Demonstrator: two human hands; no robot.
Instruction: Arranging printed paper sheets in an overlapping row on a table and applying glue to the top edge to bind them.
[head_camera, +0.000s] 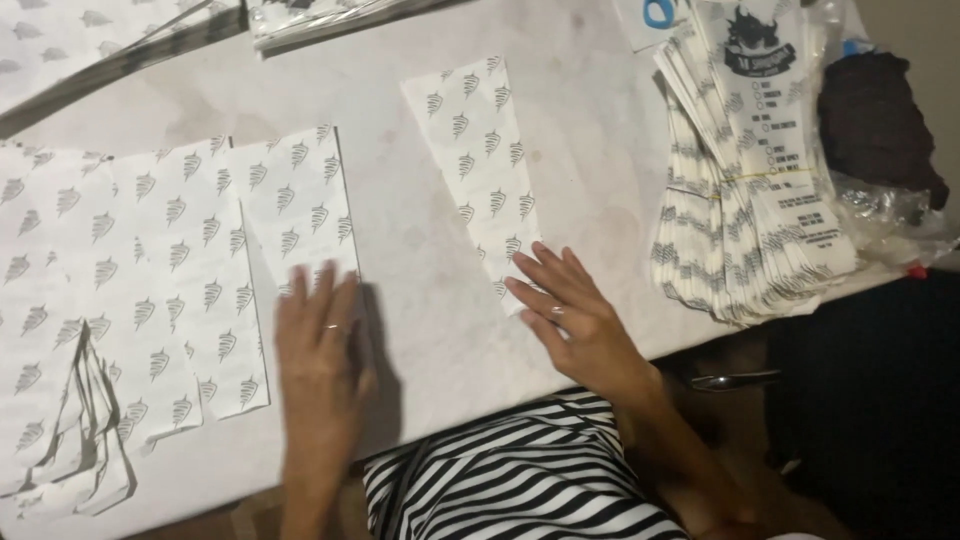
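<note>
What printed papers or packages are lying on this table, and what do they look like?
Folded paper bag: table centre, under the right hand; white, grey leaf pattern.
Patterned sheets: left side, under the left hand; same pattern.
Stack of printed bags: right edge, fanned; white with black print.

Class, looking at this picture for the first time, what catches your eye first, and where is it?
Two bare hands lie flat at centre: the left hand on a white patterned paper sheet, the right hand on a folded patterned paper strip. A fanned stack of printed paper bags sits at the right.
</note>
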